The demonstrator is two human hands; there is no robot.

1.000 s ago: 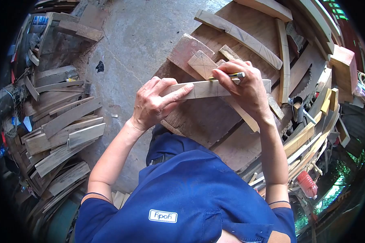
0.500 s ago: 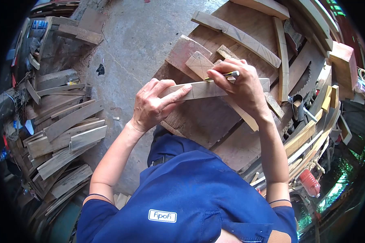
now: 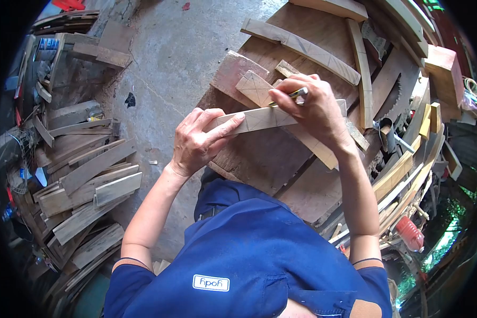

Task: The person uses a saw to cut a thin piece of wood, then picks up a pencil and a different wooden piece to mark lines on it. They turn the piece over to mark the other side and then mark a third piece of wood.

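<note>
A narrow wooden strip (image 3: 265, 120) with pencil lines across its face spans between my two hands. My left hand (image 3: 200, 139) is closed round its left end, the index finger stretched along the face. Near the right end, my right hand (image 3: 315, 108) pinches a pencil (image 3: 297, 96), whose lower end meets the strip's upper edge. The fingertips of that hand partly hide the pencil and the strip. Behind the strip lies a pale marked board (image 3: 254, 87), beside a reddish worn block (image 3: 236, 71).
A brown wooden panel (image 3: 265, 164) lies under the work. A curved marked piece (image 3: 307, 47) rests across its far part. A handsaw (image 3: 395, 100) and more boards crowd the right. Stacked offcuts (image 3: 90, 191) fill the left side of the concrete floor (image 3: 164, 58).
The view has shifted slightly, so the surroundings sit a little differently in it. Both hands keep their hold on the strip and pencil, with barely any movement between them.
</note>
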